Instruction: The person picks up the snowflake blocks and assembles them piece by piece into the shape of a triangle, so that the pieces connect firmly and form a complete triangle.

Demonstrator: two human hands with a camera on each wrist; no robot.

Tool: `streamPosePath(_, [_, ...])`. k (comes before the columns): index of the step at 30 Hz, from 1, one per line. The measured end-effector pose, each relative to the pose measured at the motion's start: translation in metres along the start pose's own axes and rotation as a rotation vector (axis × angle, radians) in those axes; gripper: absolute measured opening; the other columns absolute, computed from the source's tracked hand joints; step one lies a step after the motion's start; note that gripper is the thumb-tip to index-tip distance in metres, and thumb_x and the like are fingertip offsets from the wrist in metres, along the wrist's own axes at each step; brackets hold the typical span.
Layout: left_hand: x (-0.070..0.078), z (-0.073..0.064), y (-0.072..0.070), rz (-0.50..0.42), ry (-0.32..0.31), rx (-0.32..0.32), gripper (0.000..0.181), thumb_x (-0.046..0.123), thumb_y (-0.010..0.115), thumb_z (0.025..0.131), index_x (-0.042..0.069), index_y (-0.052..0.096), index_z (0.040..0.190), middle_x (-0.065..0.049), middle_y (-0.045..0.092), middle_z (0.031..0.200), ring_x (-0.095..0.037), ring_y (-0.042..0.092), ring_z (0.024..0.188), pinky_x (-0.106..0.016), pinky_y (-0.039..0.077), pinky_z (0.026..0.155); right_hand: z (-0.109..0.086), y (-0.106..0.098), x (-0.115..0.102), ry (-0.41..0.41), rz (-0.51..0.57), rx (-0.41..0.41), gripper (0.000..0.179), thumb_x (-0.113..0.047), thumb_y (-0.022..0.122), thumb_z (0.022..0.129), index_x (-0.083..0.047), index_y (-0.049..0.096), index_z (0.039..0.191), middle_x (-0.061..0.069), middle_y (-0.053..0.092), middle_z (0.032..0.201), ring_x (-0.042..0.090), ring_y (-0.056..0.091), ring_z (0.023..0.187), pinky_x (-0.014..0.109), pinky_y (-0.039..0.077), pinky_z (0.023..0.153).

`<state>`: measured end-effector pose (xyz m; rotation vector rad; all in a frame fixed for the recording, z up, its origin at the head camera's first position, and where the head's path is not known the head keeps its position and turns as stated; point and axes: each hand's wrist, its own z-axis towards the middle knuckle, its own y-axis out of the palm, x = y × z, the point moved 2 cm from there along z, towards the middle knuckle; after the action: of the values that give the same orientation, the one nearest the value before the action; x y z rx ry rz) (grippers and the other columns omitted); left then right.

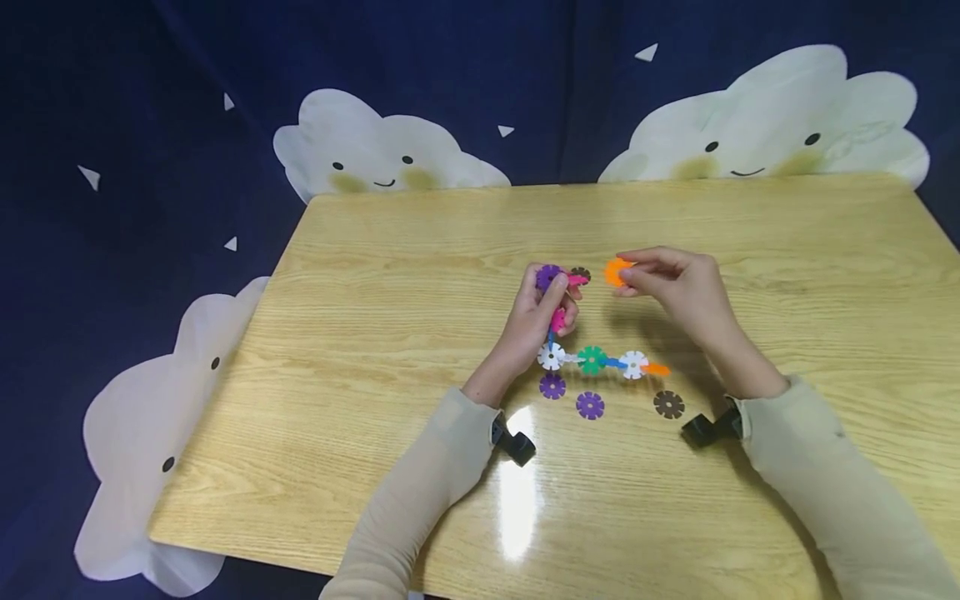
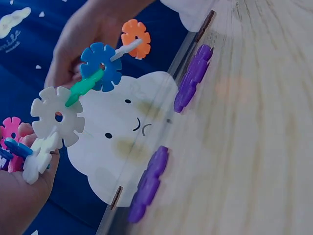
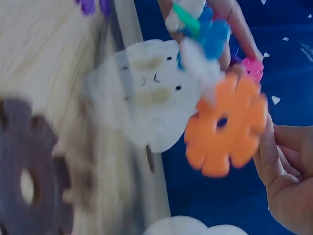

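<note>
In the head view my left hand (image 1: 536, 312) grips a chain of slotted snowflake discs. Within it a purple disc (image 1: 549, 277) and a pink disc (image 1: 576, 280) sit at the fingers. Another pink disc (image 1: 558, 320) and a blue one lead down to a white disc (image 1: 551, 357). From there the chain runs right through a green disc (image 1: 592, 360) and a second white disc (image 1: 633, 364) to an orange end disc (image 1: 656, 369). My right hand (image 1: 682, 287) pinches a separate orange disc (image 1: 617, 272) between thumb and fingers, a short gap right of the pink disc.
Two loose purple discs (image 1: 552, 386) (image 1: 590, 406) and a brown disc (image 1: 669, 404) lie on the wooden table (image 1: 375, 333) nearer the body. Another brown disc (image 1: 581, 275) shows beyond the left hand. Cloud-shaped panels (image 1: 375, 150) border the table against a dark blue curtain.
</note>
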<state>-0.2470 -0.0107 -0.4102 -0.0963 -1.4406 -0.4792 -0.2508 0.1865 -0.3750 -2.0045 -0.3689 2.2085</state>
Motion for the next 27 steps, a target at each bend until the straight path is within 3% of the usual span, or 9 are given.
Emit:
streamPosePath(17, [-0.001, -0.001, 0.005, -0.027, -0.005, 0.009, 0.008, 0.020, 0.036, 0.107, 0.013, 0.039, 0.109, -0.001, 0.054, 0.085, -0.009, 0.043, 0.056, -0.020, 0.039, 0.052, -0.012, 0.017, -0.011, -0.080, 0.117, 0.004, 0.029, -0.010, 0.071, 0.089, 0.003, 0.068, 0.115, -0.014, 0.074, 0.081, 0.005, 0.073, 0.070, 0.016, 0.059, 0.071])
streamPosePath(22, [-0.005, -0.001, 0.009, -0.032, 0.007, 0.020, 0.008, 0.020, 0.036, 0.107, 0.012, 0.038, 0.108, -0.003, 0.052, 0.077, -0.008, 0.042, 0.055, -0.020, 0.037, 0.050, -0.015, 0.025, -0.010, -0.092, 0.110, 0.084, 0.024, -0.009, 0.073, 0.088, 0.002, 0.070, 0.109, -0.008, 0.074, 0.082, 0.003, 0.072, 0.069, 0.014, 0.058, 0.070])
streamPosePath(27, [-0.006, -0.001, 0.011, -0.045, 0.021, 0.014, 0.008, 0.018, 0.036, 0.107, 0.010, 0.037, 0.107, -0.002, 0.053, 0.075, -0.009, 0.041, 0.053, -0.020, 0.036, 0.050, -0.017, 0.029, -0.008, -0.115, 0.152, 0.132, 0.021, -0.006, 0.073, 0.087, 0.004, 0.071, 0.106, -0.012, 0.074, 0.080, 0.003, 0.071, 0.067, 0.014, 0.058, 0.071])
